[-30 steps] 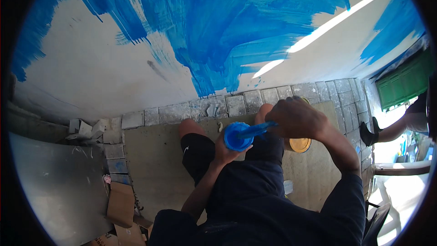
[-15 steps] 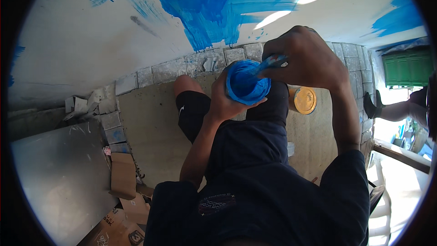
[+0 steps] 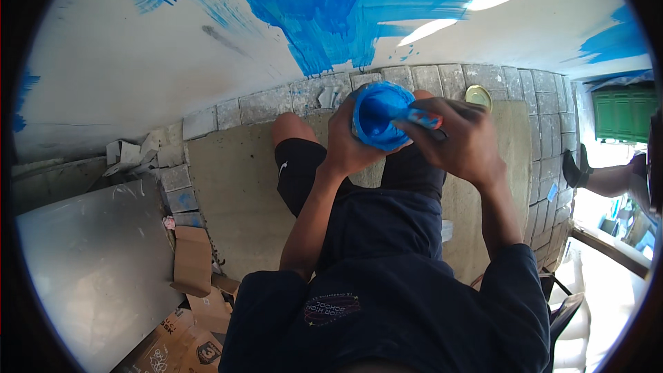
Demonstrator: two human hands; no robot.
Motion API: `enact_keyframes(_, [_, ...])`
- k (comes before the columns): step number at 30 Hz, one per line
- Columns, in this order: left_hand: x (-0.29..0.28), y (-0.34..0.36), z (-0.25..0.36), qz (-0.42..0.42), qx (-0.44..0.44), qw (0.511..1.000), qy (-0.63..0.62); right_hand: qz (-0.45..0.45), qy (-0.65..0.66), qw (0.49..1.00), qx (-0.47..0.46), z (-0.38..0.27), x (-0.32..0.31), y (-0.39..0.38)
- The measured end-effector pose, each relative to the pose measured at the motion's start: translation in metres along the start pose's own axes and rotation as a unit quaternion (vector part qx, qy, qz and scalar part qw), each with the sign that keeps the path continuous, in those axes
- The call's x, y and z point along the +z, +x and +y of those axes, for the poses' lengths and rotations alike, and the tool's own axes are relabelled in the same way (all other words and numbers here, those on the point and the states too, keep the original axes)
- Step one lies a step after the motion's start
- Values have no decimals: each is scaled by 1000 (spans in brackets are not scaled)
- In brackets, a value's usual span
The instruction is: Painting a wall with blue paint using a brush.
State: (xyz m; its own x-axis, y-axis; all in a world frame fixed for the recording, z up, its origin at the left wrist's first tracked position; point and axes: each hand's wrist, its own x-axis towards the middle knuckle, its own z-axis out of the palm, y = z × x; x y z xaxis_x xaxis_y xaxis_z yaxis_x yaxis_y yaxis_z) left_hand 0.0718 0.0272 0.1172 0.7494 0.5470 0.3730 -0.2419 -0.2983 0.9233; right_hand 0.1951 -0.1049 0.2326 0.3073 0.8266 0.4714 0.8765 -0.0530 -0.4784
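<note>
My left hand point(image 3: 343, 144) is wrapped round a blue paint-smeared tub point(image 3: 382, 145), its open mouth turned up toward me. Wet blue paint coats the inside. In my right hand point(image 3: 464, 139) is a paintbrush point(image 3: 421, 118), gripped by its blue-stained, red-ended handle and slanting into the tub. Its bristles are blurred against the blue paint inside. Both hands are above my knees, in front of the wall.
Blue strokes streak the white wall point(image 3: 262, 62) ahead. Grey paving blocks point(image 3: 262, 105) line its foot, and a round metal lid point(image 3: 478, 97) lies there. Cardboard boxes point(image 3: 192, 262) and a metal sheet point(image 3: 97, 262) are at left. Another person's leg point(image 3: 611, 178) shows at right.
My right hand has come down and closer to the tub, with the brush reaching further in. The yellow tin beside my leg has dropped out of sight, and the round lid has come into view.
</note>
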Motion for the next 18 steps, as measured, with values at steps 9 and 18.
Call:
enact_keyframes(9, [18,-2,-3,-12,-3,1000,-25,120,86,976,160,14,-10,-26])
enact_keyframes(18, [23,-11,-18,-28,-41,999,-7,278,191,894,295,45,-1,-69])
